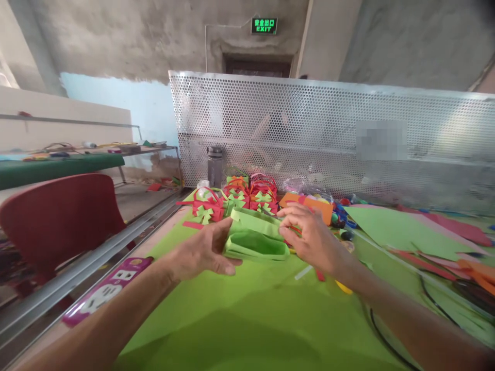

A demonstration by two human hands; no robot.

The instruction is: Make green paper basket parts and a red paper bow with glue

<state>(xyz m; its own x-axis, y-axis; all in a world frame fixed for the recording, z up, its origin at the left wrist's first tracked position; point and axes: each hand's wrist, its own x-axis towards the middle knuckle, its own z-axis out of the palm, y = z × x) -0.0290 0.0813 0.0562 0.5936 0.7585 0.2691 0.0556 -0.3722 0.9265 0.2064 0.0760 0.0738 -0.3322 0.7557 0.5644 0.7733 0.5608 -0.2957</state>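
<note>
A light green box-like piece (257,246) with an open top sits near the middle of the green-covered table (232,319). My left hand (209,247) is at its left end, thumb and fingers apart around the corner. At the right end is my right hand (305,232), its fingers curved and parted beside the piece. Whether either hand bears any of its weight is hard to tell. Just behind stand several small red bags (209,206) with green bows and red handles.
A dark bottle (215,167) stands by the perforated metal screen (309,118). Orange pieces (323,208), green sheets (402,232) and a black cable (386,342) lie at the right. A purple packet (108,288) lies at the left edge, near a red chair (69,221).
</note>
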